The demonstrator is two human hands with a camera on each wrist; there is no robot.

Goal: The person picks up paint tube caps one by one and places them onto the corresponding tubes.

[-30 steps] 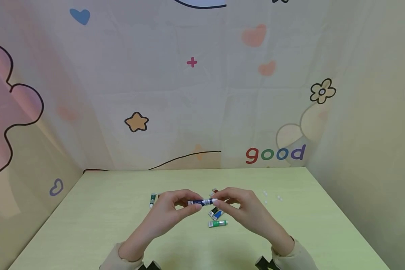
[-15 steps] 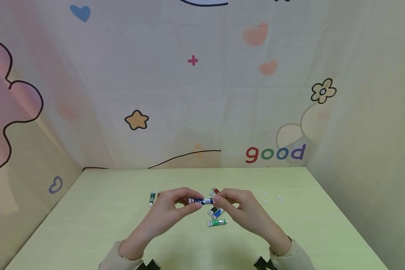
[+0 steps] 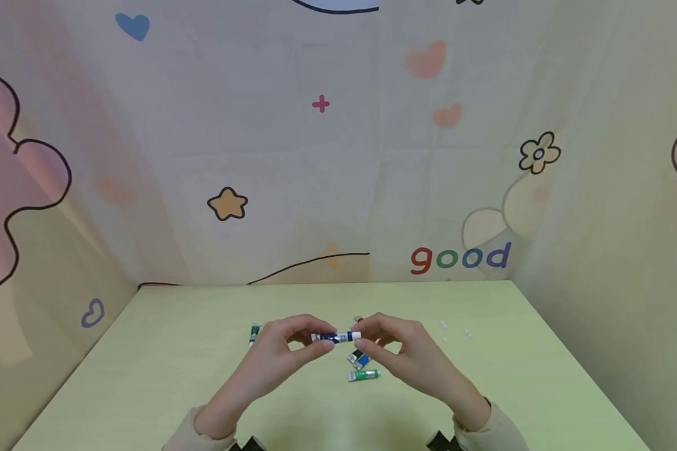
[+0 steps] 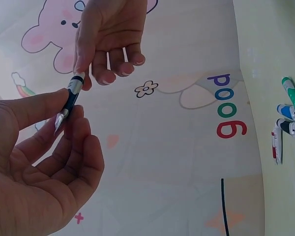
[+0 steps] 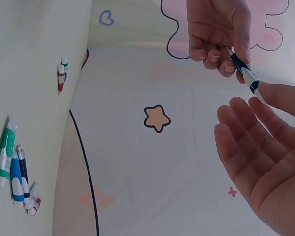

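A small dark-blue and white paint tube is held level above the table between both hands. My left hand pinches its body near the crimped end, thumb on the near side and fingertips behind. At the other end, the thumb and index finger of my right hand pinch the white cap. The right hand's other fingers are loosely bent beside it in the right wrist view. In the left wrist view the tube slants between the two hands, its silvery crimped end by the left fingers.
Below the hands lie a green paint tube, a blue tube, a black tube and a red-marked tube. A dark-green tube and a red-brown tube lie farther left. Several small white pieces lie at the right.
The right fingertips have shifted on the cap: half a second ago they covered it, now more of it shows. The left hand keeps its hold and has drifted slightly left with the tube.
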